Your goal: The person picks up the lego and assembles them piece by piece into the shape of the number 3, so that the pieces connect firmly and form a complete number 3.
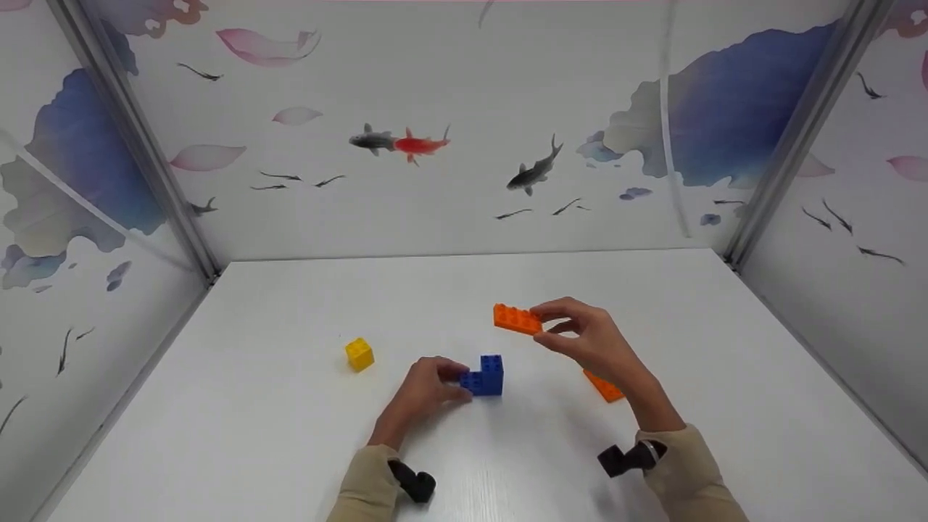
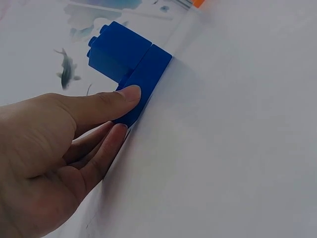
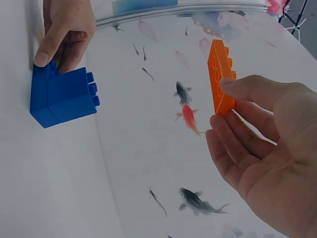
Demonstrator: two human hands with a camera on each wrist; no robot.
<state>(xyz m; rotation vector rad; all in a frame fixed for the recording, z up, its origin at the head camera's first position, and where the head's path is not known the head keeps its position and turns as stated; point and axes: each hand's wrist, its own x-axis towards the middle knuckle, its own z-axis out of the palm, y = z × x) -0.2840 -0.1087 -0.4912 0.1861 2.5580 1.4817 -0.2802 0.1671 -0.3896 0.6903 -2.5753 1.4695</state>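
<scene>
On the white table stands a stepped blue block piece (image 1: 491,375), a taller block on the right end of a lower one. My left hand (image 1: 428,384) pinches its low left end between thumb and fingers, as the left wrist view shows with the thumb (image 2: 131,94) on the side. Raised above the table to the right, my right hand (image 1: 591,337) pinches one end of a flat orange brick (image 1: 516,319), studs showing in the head view. The right wrist view has that orange brick (image 3: 220,79) between thumb and fingers, apart from the blue piece (image 3: 64,96).
A small yellow block (image 1: 359,354) lies on the table to the left. A second orange brick (image 1: 603,386) lies under the right forearm, partly hidden by it. Printed white walls (image 1: 464,210) enclose the table (image 1: 290,304) at the back and sides.
</scene>
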